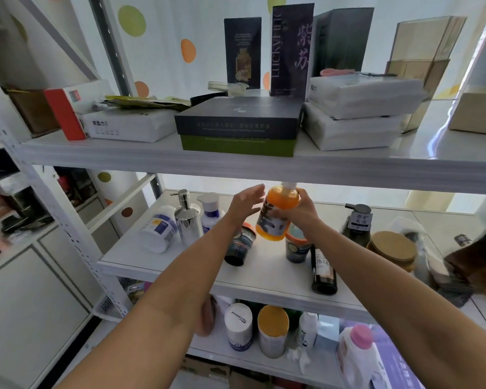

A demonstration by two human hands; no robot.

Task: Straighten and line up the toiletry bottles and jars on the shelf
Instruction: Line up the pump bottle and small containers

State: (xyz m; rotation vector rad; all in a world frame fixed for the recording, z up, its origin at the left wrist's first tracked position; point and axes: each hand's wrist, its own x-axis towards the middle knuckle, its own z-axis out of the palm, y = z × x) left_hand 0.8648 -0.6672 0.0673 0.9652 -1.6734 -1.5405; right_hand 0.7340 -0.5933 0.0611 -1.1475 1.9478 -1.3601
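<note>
My right hand (298, 213) grips an orange pump bottle (278, 211) and holds it tilted above the middle shelf (264, 273). Just left of the bottle, my left hand (246, 203) is open with its fingers spread, not touching it. On the shelf's left stand a white jar (159, 230), a silver pump bottle (187, 220) and a white bottle (212, 210). A dark jar (240, 244) lies tilted below my left wrist. A teal jar (296, 245) and a dark bottle lying down (323, 272) sit under my right forearm. A dark green pump bottle (357, 224) and a wood-lidded jar (393, 248) are to the right.
The upper shelf (376, 164) hangs low over the bottles and carries boxes and tissue packs. A dark bag (477, 262) and clutter fill the middle shelf's right end. The lower shelf holds several bottles, among them a pink-capped one (357, 349). A white metal upright (68, 228) stands left.
</note>
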